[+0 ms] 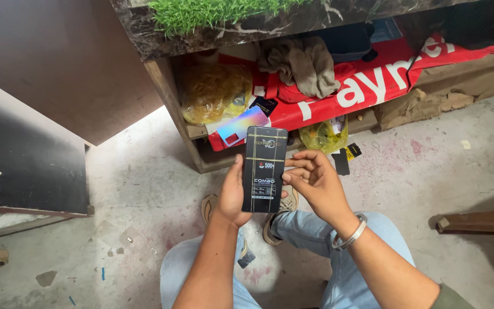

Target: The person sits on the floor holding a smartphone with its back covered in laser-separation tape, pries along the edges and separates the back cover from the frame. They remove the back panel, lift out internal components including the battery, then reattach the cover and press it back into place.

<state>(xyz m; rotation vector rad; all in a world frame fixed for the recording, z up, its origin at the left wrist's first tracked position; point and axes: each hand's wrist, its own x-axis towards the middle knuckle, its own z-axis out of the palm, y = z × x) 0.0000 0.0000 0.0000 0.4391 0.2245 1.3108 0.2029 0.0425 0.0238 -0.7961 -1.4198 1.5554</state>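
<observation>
flat black packet held over a concrete floor

concrete floor [144,171] below a cluttered wooden shelf [170,97]. left hand [232,191] grips the sealed black packet [265,169] upright by its edge; right hand [315,180] fingers, loosely curled, touch its right side. packet appears unopened; a holographic card [241,125] lies behind.

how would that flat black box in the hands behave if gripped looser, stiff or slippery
The flat black box looks stiff: it stands straight with the left hand at one edge. Its glossy face suggests it may slip. It seems light, since the right hand only fingers its side.
</observation>
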